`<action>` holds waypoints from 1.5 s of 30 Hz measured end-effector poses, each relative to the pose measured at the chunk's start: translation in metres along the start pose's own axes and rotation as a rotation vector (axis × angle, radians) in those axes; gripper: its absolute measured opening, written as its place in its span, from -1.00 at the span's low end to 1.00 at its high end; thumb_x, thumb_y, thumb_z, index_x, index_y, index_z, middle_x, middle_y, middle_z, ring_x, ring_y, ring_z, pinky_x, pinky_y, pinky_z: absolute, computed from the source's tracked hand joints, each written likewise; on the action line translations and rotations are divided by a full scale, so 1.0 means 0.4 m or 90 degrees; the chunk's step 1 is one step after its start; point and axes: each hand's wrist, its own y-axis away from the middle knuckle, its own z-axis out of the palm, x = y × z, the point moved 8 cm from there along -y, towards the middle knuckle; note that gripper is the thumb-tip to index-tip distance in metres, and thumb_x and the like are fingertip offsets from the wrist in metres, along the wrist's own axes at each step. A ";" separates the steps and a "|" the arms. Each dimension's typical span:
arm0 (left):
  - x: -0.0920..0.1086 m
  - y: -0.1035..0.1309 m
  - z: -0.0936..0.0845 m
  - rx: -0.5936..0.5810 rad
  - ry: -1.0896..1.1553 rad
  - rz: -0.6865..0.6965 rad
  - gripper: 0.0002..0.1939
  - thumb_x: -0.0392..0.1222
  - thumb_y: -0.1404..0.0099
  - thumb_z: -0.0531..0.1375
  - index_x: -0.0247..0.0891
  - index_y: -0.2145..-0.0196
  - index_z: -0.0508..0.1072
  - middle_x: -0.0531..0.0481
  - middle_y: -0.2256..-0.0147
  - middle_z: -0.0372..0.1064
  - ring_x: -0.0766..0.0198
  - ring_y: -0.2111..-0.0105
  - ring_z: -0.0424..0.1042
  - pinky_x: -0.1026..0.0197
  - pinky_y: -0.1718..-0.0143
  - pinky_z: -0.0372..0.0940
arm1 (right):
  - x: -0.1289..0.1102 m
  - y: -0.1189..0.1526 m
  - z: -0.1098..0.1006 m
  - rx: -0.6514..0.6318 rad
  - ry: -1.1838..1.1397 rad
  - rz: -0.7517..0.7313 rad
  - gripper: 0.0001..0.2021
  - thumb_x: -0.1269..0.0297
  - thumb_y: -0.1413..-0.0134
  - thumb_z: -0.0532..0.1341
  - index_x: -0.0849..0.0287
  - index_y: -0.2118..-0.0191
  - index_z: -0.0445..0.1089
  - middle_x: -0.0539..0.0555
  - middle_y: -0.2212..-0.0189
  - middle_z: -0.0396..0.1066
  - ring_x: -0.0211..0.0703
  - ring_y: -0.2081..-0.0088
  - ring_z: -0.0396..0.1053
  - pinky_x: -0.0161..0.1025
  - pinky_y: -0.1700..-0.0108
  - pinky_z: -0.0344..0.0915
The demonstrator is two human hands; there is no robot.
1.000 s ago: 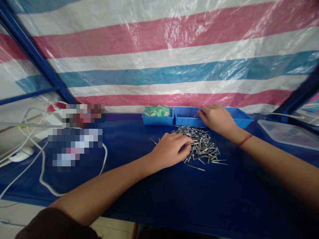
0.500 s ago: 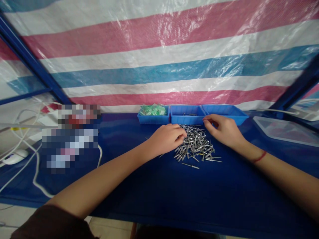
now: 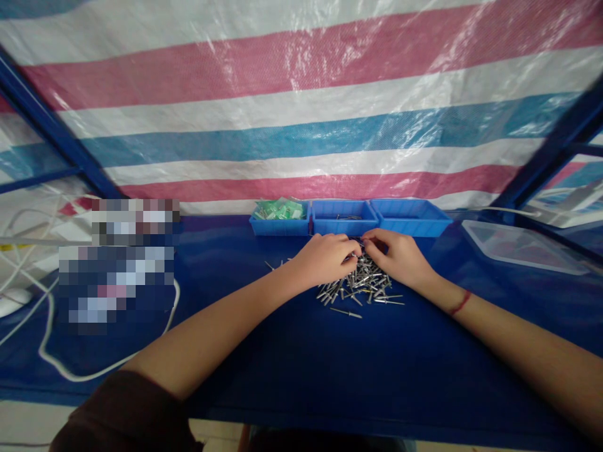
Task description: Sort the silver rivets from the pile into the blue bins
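Note:
A loose heap of silver pop rivets (image 3: 365,276) lies on the blue table, with one rivet (image 3: 346,312) apart at its near side. My left hand (image 3: 327,257) is over the heap's left part, fingers curled and closed; a glint of metal shows by the fingertips, but whether it is held I cannot tell. From the right, my right hand (image 3: 398,254) reaches to the heap's far edge, thumb and forefinger pinched together close to the left fingertips. What is in that pinch is too small to make out. Behind the hands, a middle blue bin (image 3: 343,227) holds several rivets.
A left blue bin (image 3: 279,228) contains green-and-clear packets (image 3: 280,209); a right blue bin (image 3: 412,226) adjoins the middle one. A translucent plastic lid (image 3: 522,248) lies at the right. White cable (image 3: 47,351) loops across the table's left. Striped sheeting (image 3: 301,144) hangs behind.
My right hand has moved left from beside the bins to the heap, and its fingers have come together near my left hand. The view has shifted slightly right.

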 end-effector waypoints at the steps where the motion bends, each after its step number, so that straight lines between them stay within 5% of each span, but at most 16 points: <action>1: -0.001 0.002 -0.003 0.001 0.005 -0.006 -0.80 -0.27 -0.23 0.08 -0.22 0.23 0.47 -0.03 0.28 0.45 0.19 0.26 0.44 0.16 0.25 0.28 | -0.001 0.000 0.002 -0.003 -0.004 0.000 -0.82 0.33 -0.08 0.09 0.20 0.29 0.43 0.05 0.48 0.47 -0.18 0.48 0.39 -0.26 0.40 0.26; 15: -0.033 -0.001 0.018 0.002 0.171 -0.068 -0.89 -0.30 -0.17 0.12 -0.25 0.37 0.46 0.05 0.41 0.48 0.30 0.41 0.44 0.29 0.39 0.26 | -0.006 0.001 0.005 -0.003 -0.036 -0.020 -0.83 0.35 -0.06 0.10 0.19 0.30 0.43 0.05 0.45 0.49 -0.17 0.46 0.41 -0.26 0.38 0.28; 22: -0.036 0.001 -0.043 0.203 0.215 -0.062 -0.81 -0.39 -0.22 0.08 -0.28 0.23 0.40 -0.02 0.28 0.45 0.32 0.33 0.43 0.26 0.28 0.32 | -0.061 0.005 -0.026 0.046 -0.034 -0.126 -0.86 0.38 -0.09 0.09 0.16 0.35 0.40 0.07 0.41 0.49 -0.11 0.35 0.39 -0.15 0.24 0.28; 27: -0.040 0.005 -0.066 0.269 0.252 -0.075 -0.84 -0.40 -0.22 0.11 -0.29 0.22 0.38 -0.02 0.27 0.45 0.31 0.30 0.43 0.24 0.23 0.35 | -0.101 0.012 -0.035 0.039 -0.093 -0.163 -0.87 0.32 -0.13 0.11 0.14 0.40 0.36 0.05 0.42 0.47 -0.16 0.37 0.37 -0.15 0.24 0.26; 36: -0.038 0.006 -0.054 0.235 0.299 -0.101 -0.93 -0.27 -0.25 0.14 -0.27 0.33 0.43 0.01 0.35 0.47 0.31 0.35 0.43 0.23 0.27 0.34 | -0.085 0.014 -0.036 0.049 -0.124 -0.088 -0.84 0.25 -0.16 0.10 0.14 0.38 0.37 0.03 0.49 0.40 -0.18 0.42 0.33 -0.21 0.34 0.25; 45: -0.031 0.007 -0.062 0.247 0.325 -0.088 -0.92 -0.31 -0.25 0.15 -0.29 0.32 0.46 0.00 0.32 0.48 0.33 0.34 0.43 0.27 0.25 0.32 | -0.083 0.013 -0.031 0.040 -0.145 -0.092 -0.84 0.26 -0.18 0.09 0.13 0.33 0.39 0.04 0.42 0.42 -0.15 0.34 0.34 -0.17 0.24 0.25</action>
